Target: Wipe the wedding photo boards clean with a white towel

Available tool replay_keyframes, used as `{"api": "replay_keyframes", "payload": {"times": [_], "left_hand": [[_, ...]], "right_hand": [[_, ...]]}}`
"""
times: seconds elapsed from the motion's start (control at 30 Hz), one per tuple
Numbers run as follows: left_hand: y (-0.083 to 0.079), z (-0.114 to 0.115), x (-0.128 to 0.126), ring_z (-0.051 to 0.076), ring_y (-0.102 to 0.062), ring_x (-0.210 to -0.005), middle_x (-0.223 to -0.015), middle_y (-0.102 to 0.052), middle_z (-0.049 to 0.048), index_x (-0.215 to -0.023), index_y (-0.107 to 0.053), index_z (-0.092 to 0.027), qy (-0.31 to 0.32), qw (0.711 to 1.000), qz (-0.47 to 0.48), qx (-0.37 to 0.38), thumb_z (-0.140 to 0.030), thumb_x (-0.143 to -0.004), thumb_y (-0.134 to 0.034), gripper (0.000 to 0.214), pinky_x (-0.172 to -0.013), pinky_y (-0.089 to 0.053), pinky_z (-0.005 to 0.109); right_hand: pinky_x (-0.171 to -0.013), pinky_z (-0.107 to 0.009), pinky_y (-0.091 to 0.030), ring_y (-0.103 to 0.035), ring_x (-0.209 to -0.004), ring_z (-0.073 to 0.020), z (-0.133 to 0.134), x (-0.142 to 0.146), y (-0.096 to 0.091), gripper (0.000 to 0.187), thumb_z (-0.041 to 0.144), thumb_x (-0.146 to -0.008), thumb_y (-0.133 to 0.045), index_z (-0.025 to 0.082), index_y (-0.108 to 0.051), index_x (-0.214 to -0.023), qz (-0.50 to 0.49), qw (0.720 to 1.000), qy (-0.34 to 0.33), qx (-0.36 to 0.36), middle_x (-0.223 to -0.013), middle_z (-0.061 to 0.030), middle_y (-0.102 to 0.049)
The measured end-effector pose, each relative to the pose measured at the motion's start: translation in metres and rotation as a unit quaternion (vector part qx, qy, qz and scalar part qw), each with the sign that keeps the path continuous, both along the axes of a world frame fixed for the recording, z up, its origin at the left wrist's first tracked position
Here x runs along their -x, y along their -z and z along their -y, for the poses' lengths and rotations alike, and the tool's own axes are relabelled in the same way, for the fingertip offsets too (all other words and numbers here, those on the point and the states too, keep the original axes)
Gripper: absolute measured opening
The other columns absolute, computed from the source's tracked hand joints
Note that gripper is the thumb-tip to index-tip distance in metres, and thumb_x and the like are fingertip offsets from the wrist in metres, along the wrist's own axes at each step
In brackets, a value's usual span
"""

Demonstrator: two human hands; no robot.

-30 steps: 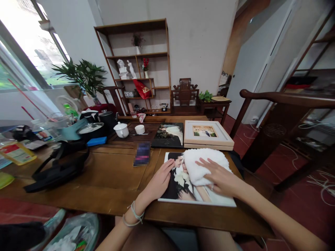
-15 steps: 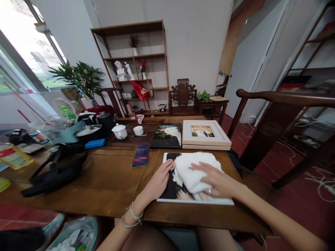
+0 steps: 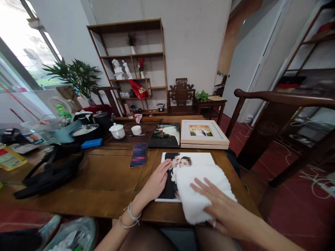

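1. On the floor, left of the couple photo panel (image 3: 171,181), I see one lined bin (image 3: 92,226) with pale crumpled scraps (image 3: 66,240) and a bit of green inside
2. Beyond the couple photo panel and to its left stand one white lidded cup (image 3: 117,131), one small white cup (image 3: 136,131), one black pan (image 3: 86,136) under its lid and one pale-blue basin (image 3: 67,131); what the two cups and the pan hold I cannot tell
3. The left hand (image 3: 157,181) is empty, its fingers straight and close together, resting on the couple photo panel's left side
4. The right hand (image 3: 216,198) has its fingers spread over one white cloth (image 3: 187,184), which covers the couple photo panel's lower right and overhangs its near edge
5. The couple photo panel lies flat on the wooden table (image 3: 110,184), with one dark photo panel (image 3: 164,135) and one pale-framed picture (image 3: 217,131) just beyond it
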State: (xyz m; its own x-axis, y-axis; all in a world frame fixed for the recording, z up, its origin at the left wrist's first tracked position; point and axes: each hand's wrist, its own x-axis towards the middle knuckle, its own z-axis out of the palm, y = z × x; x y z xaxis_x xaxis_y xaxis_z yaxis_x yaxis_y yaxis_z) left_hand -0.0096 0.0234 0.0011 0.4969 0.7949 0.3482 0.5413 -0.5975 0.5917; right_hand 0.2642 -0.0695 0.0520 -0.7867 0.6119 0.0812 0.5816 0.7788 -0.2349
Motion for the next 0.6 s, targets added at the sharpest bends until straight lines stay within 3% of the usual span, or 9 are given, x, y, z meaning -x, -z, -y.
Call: {"api": "replay_keyframes", "payload": {"times": [0.07, 0.13, 0.27, 0.43, 0.5, 0.6], "left_hand": [[0.0, 0.0, 0.0, 0.019, -0.03, -0.139, -0.149, -0.036, 0.0057, -0.14, -0.04, -0.022, 0.0, 1.0, -0.002, 0.002, -0.015, -0.094, -0.03, 0.047, -0.118, -0.023, 0.045], [-0.001, 0.0, 0.0, 0.019, -0.029, -0.14, -0.15, -0.035, 0.0066, -0.139, -0.04, -0.021, -0.002, 1.0, -0.007, 0.009, -0.015, -0.093, -0.03, 0.047, -0.118, -0.023, 0.045], [-0.001, 0.001, 0.0, 0.019, -0.028, -0.14, -0.15, -0.035, 0.0069, -0.139, -0.04, -0.02, -0.002, 1.0, -0.003, 0.012, -0.017, -0.094, -0.029, 0.046, -0.118, -0.022, 0.045], [0.001, 0.0, 0.001, 0.018, -0.029, -0.14, -0.15, -0.035, 0.0053, -0.139, -0.04, -0.022, -0.003, 1.0, 0.003, 0.01, -0.018, -0.095, -0.03, 0.046, -0.118, -0.023, 0.044], [0.001, 0.0, 0.0, 0.018, -0.03, -0.14, -0.15, -0.035, 0.0052, -0.139, -0.04, -0.022, -0.007, 1.0, -0.001, 0.015, -0.018, -0.095, -0.029, 0.046, -0.118, -0.023, 0.044], [-0.001, 0.0, 0.0, 0.018, -0.029, -0.14, -0.15, -0.035, 0.0052, -0.139, -0.04, -0.023, -0.006, 1.0, -0.005, 0.015, -0.018, -0.095, -0.029, 0.046, -0.118, -0.023, 0.044]], "right_hand": [[-0.113, -0.057, -0.012, -0.014, -0.14, -0.0317, 0.006, 0.0, -0.005, 0.052, 0.005, -0.063, -0.055, 0.015, -0.063, -0.113, -0.008, 0.999, -0.042, 0.031, -0.151, -0.0124, -0.026], [-0.114, -0.052, -0.017, -0.021, -0.14, -0.028, -0.004, -0.006, -0.009, 0.049, 0.006, -0.066, -0.054, 0.017, -0.064, -0.113, -0.029, 0.996, -0.058, 0.055, -0.149, -0.0102, -0.033], [-0.109, -0.049, -0.029, -0.029, -0.137, -0.0278, -0.052, -0.029, -0.006, 0.024, 0.014, -0.076, -0.053, 0.019, -0.069, -0.093, -0.062, 0.997, 0.022, 0.046, -0.146, -0.0097, -0.039], [-0.104, -0.052, -0.034, -0.034, -0.134, -0.032, -0.11, -0.047, 0.001, 0.027, 0.021, -0.078, -0.055, 0.02, -0.068, -0.103, -0.046, 0.991, 0.122, 0.02, -0.137, -0.0109, -0.05], [-0.102, -0.052, -0.036, -0.037, -0.132, -0.0322, -0.12, -0.047, 0.001, 0.03, 0.022, -0.079, -0.055, 0.021, -0.067, -0.106, -0.037, 0.99, 0.133, 0.014, -0.132, -0.0111, -0.055], [-0.104, -0.051, -0.034, -0.036, -0.133, -0.032, -0.116, -0.041, -0.001, 0.03, 0.019, -0.077, -0.055, 0.02, -0.068, -0.104, -0.03, 0.992, 0.122, -0.006, -0.138, -0.0119, -0.05]]}}
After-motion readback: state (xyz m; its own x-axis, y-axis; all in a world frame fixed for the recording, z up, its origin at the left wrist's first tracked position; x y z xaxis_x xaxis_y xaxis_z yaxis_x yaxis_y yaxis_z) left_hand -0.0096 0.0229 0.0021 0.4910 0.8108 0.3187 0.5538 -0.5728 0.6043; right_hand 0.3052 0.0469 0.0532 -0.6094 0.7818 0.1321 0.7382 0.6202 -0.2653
